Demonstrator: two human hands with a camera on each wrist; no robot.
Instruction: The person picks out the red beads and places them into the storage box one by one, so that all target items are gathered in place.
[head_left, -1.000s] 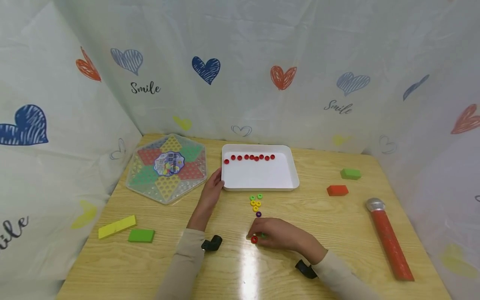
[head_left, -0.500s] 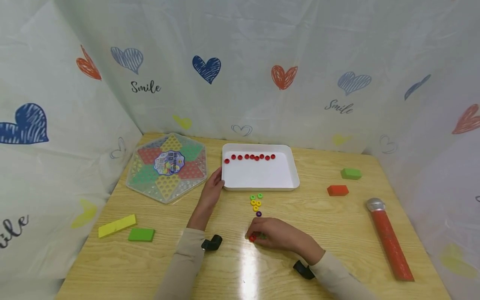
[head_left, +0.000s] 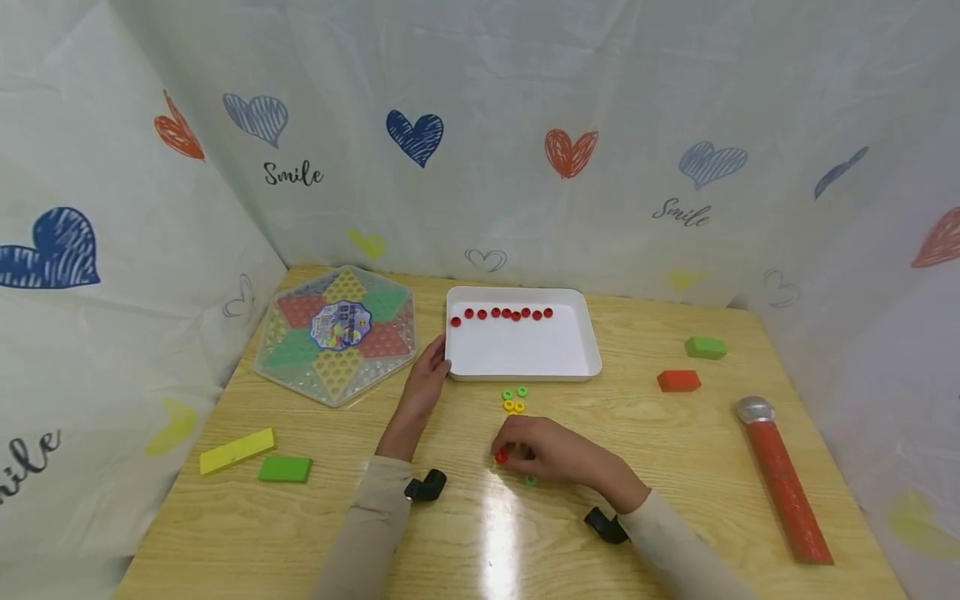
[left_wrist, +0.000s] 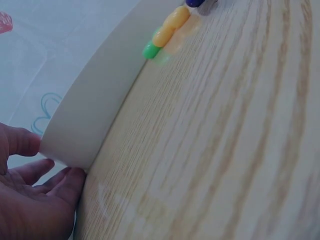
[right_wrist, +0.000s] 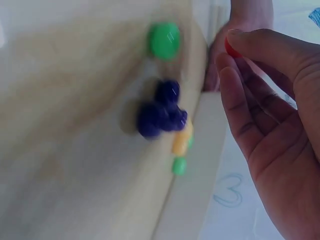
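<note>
One red ring (head_left: 501, 456) sat pinched in the right hand's (head_left: 558, 458) fingers, tray (head_left: 525, 367) ahead; left hand (head_left: 423, 385), fingers relaxed, touched its corner

A light wooden table (head_left: 675, 467) carries a white tray (head_left: 585, 350), a hexagonal Chinese checkers board (head_left: 335, 333), a yellow block (head_left: 236, 451), two green blocks (head_left: 284, 469) (head_left: 705, 347), a red block (head_left: 678, 381), a red cylinder with a silver cap (head_left: 783, 479), and small yellow and green rings (head_left: 513, 400) just before the tray.

Nine red beads (head_left: 501, 313), four blocks (head_left: 678, 381)
</note>
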